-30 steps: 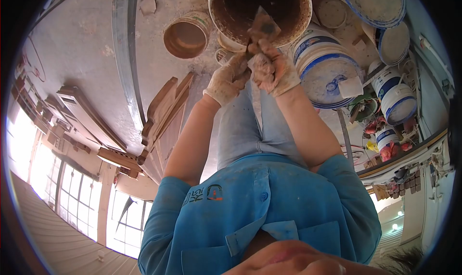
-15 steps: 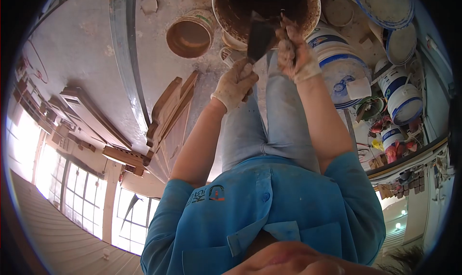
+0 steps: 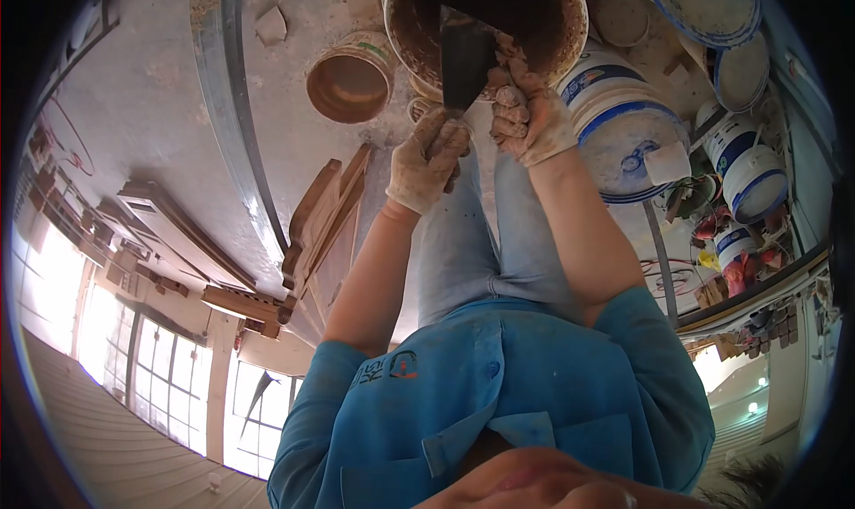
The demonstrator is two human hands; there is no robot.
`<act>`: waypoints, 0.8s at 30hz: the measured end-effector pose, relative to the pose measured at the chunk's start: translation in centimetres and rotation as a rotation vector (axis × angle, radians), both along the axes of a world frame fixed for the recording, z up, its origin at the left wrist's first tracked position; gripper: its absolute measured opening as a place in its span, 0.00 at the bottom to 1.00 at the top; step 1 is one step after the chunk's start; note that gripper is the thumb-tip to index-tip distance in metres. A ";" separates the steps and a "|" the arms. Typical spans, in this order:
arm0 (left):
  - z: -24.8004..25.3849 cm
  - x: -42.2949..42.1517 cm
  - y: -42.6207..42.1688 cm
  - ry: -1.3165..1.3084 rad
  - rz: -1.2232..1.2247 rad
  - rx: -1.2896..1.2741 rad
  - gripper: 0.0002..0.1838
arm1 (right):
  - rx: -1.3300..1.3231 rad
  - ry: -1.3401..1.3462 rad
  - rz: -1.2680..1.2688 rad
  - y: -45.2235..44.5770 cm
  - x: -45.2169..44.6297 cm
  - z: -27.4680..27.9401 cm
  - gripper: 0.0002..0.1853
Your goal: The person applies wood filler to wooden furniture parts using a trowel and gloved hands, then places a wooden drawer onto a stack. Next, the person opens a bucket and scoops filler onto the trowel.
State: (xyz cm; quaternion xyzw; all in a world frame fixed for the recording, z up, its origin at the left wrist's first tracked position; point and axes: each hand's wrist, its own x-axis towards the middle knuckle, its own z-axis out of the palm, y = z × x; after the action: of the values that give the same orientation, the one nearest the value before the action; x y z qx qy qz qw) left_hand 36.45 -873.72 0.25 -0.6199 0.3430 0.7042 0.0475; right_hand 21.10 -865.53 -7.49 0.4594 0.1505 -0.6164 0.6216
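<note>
My left hand, in a stained pale glove, is closed round the handle end of a scraper. The scraper's broad dark blade points up over the near rim of a large bucket with a brown, smeared inside. Just right of the blade, my right hand is closed, its glove and fingers caked with brownish paste. A lumpy, paste-covered thing sticks up from its fingers beside the blade; what it is cannot be made out. The hands are apart, in front of the jeans.
A smaller bucket stands left of the large one. Blue-rimmed buckets crowd the right side. Wooden parts lean at the left, near a long metal strip on the floor. A hose and rubbish lie far right.
The hands were together at first, then moved apart. The scraper blade has turned from lying across the right hand to pointing up from the left. The right hand has shifted rightward, then slightly back.
</note>
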 end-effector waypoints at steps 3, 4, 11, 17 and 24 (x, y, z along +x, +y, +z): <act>0.2 0.3 -0.4 -0.026 0.005 0.001 0.17 | -0.011 0.016 0.052 0.3 -0.6 0.5 0.11; 0.2 0.3 -0.7 -0.009 0.017 0.012 0.17 | -0.013 0.015 0.074 0.4 -0.4 1.1 0.11; 1.0 1.4 -3.6 0.045 -0.151 0.014 0.18 | 0.088 0.342 0.272 0.7 -2.1 1.4 0.14; 0.8 2.8 -5.7 0.104 -0.319 0.057 0.19 | -0.073 0.656 0.473 2.3 -4.4 1.5 0.16; 0.3 -0.2 -6.1 0.025 -0.835 0.550 0.23 | -0.052 0.677 0.609 -0.1 -4.4 2.1 0.15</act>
State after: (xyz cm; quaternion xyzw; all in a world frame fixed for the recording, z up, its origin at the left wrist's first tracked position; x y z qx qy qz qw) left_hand 36.24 -879.78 0.58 -0.3857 0.3640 0.6966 0.4832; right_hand 16.71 -865.60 -5.39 0.1511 0.4580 -0.5245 0.7016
